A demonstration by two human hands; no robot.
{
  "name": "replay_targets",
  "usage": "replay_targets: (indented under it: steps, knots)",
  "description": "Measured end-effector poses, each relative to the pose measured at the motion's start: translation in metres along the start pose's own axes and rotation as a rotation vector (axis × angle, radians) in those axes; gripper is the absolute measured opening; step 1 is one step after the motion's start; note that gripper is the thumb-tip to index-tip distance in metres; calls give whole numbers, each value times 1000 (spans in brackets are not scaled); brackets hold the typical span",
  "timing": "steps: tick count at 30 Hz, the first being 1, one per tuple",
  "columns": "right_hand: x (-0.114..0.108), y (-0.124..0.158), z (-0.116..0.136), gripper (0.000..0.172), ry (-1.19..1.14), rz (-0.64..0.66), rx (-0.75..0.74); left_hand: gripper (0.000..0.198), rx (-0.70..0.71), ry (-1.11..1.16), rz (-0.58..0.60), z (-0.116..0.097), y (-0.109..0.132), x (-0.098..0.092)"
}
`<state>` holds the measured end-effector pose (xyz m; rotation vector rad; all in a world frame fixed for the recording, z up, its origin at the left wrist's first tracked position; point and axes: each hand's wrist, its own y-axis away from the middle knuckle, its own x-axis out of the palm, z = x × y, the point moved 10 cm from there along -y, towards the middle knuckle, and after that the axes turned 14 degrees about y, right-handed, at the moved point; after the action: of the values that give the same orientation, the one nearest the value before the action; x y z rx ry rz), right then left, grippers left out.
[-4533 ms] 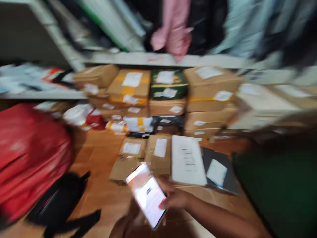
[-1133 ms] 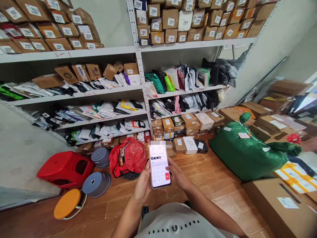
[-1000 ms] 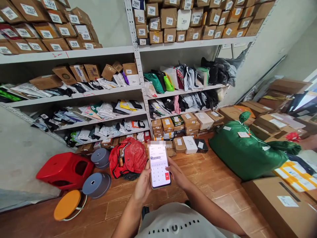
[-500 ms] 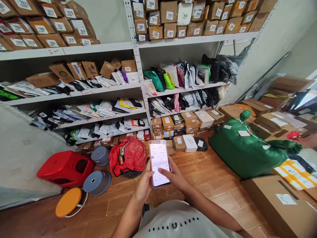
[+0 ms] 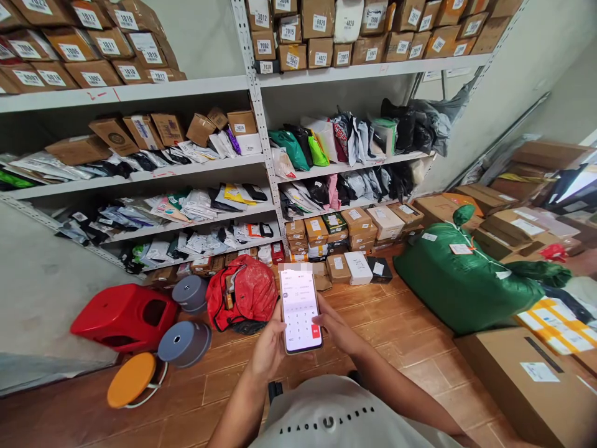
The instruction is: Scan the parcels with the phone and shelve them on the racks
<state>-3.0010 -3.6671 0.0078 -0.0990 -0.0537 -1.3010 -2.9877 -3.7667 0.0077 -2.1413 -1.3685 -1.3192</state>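
A smartphone is held upright in front of my body, its lit screen showing a number keypad with a red key at the lower right. My left hand grips its left side, the thumb lying by the left edge of the keypad. Around the right side is my right hand, with its thumb over the right edge of the screen. The fingers behind the phone are mostly hidden. Beyond the phone, a red bag rests on the wooden floor.
White shelves hold numbered boxes and bagged parcels. A red plastic stool, blue-grey stools and an orange-topped stool stand at left. At right are a full green sack and a large cardboard box.
My right thumb has moved from the middle of the keypad to the screen's right edge, uncovering the keys. Both hands still hold the phone, and the view has shifted slightly.
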Motion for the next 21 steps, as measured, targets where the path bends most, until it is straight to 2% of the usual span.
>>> replay_targets:
  steps: [3, 10, 13, 17, 19, 21]
  knots:
    - [0, -4, -3, 56, -34, -31, 33, 94, -25, 1, 9, -3, 0, 0]
    - [1, -8, -3, 48, -53, -76, 76, 110, -2, -104, -58, -8, -1, -8]
    - [3, -11, -4, 46, -64, -80, 80, 111, -11, -125, -69, -8, -2, -9]
    - [5, -17, -9, 36, -77, -89, 82, 105, -51, -31, -12, -9, -3, -6]
    - [5, -19, -11, 40, -74, -69, 69, 102, -52, -15, -4, -10, -5, -8]
    - [4, -20, -13, 61, -59, -19, 46, 99, -38, -18, -10, -9, -8, -10]
